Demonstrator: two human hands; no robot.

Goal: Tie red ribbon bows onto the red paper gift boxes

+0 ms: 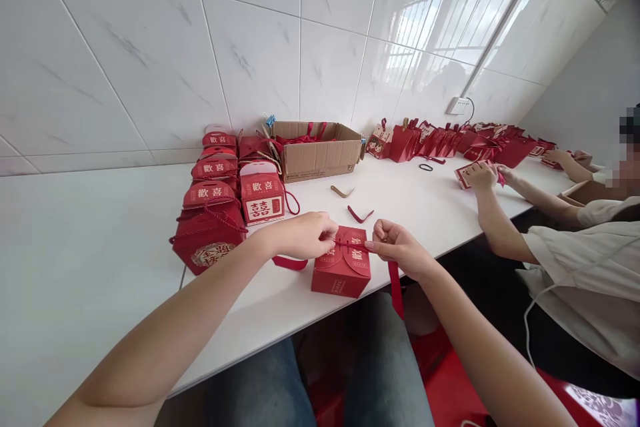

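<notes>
A small red gift box (pixel 341 271) stands near the front edge of the white table (pixel 100 267). A red ribbon (pixel 395 287) runs across its top and hangs off the table edge on the right. My left hand (pixel 300 235) pinches the ribbon at the box's left side. My right hand (pixel 397 250) pinches it at the right side. Both hands are closed on the ribbon, which is stretched taut between them just above the box top.
Several finished red boxes (pixel 213 213) are stacked to the left. An open cardboard carton (pixel 320 150) with ribbons sits at the wall. Loose ribbon pieces (pixel 360 215) lie behind the box. More red boxes (pixel 440 140) line the back right, where other people's hands (pixel 483 177) work.
</notes>
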